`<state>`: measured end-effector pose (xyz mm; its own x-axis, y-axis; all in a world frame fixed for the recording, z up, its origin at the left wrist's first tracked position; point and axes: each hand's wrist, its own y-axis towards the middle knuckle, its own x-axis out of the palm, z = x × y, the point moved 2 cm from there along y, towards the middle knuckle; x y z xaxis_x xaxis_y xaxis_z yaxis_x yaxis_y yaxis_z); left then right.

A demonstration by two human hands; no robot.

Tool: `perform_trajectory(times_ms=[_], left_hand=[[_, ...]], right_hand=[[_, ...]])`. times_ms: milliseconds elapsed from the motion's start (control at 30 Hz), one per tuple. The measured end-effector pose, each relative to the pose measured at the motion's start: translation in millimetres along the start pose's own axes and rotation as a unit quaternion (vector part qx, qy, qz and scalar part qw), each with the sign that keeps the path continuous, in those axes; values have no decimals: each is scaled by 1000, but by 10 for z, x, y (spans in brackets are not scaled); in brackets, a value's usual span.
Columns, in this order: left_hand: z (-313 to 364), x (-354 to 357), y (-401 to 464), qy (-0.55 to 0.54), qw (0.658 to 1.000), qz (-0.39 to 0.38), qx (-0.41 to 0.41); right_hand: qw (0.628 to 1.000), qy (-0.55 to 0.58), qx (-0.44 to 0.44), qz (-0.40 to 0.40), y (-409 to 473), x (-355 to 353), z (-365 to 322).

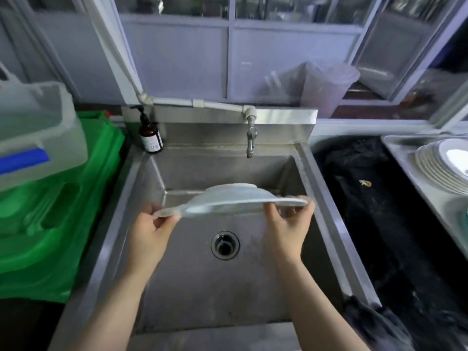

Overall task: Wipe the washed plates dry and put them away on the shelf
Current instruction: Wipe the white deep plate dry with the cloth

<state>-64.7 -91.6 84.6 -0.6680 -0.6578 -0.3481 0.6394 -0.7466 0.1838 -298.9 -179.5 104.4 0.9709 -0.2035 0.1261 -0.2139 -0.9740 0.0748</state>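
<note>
A white plate (231, 198) is upside down over the metal sink (319, 178), with the left hand (149, 231) pinching its left edge and the right hand (286, 224) pinching its right edge, and more plates (440, 165) sit stacked far right

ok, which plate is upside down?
The plate held over the sink by both hands, foot ring up; the stacked plates at right sit face up.

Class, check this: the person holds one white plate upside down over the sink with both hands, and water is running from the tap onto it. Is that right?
Not quite. The head view shows the tap off, with no water running. The rest stands: the left hand and right hand hold one white plate upside down over the sink.
</note>
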Motion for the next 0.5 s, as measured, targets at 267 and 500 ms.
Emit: perform_trajectory(times_ms=[267,500], left_hand=[[350,-215,73,-138,985,-71,82],[582,-236,38,-235,965,-83,88]], right_hand=[[992,24,-126,-16,-137,-128,-625],[987,76,-137,-22,-177,-266,-864]])
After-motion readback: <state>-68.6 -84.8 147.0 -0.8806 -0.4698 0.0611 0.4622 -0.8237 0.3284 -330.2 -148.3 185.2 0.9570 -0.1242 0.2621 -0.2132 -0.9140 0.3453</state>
